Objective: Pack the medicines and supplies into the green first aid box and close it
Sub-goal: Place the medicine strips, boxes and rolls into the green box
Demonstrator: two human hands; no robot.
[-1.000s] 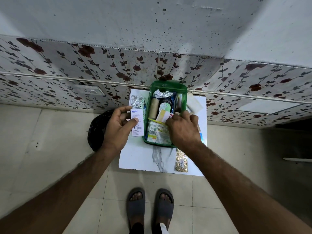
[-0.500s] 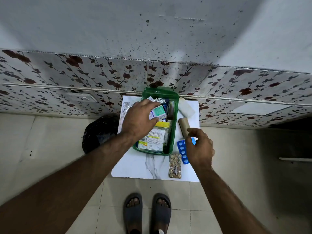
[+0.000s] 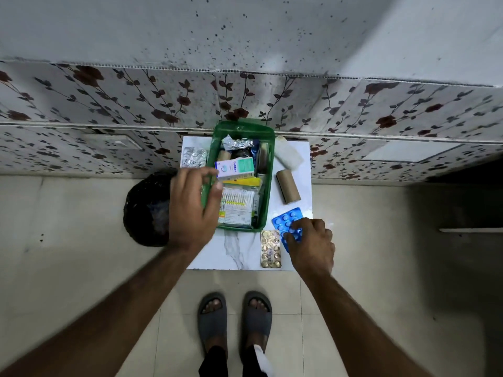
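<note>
The green first aid box (image 3: 268,186) stands open on a small white marble-patterned table (image 3: 239,254), its lid leaning against the wall. A white and teal medicine carton (image 3: 235,168) lies on top of the contents, above a pack of cotton swabs (image 3: 237,204). My left hand (image 3: 194,210) hovers over the box's left rim, fingers apart, empty. My right hand (image 3: 311,244) presses its fingertips on a blue blister strip (image 3: 287,220) lying right of the box. A gold blister strip (image 3: 270,248) lies beside it. A brown roll (image 3: 288,186) and a white roll (image 3: 288,156) lie further back.
A silver blister strip (image 3: 193,157) lies at the table's back left corner. A black bin bag (image 3: 145,210) sits on the floor left of the table. The floral-panelled wall is right behind the box. My sandalled feet (image 3: 235,317) stand on the tiled floor.
My left hand let go of the carton in the box and drew back to the left rim. My right hand put down the brown roll and moved onto the blue blister strip.
</note>
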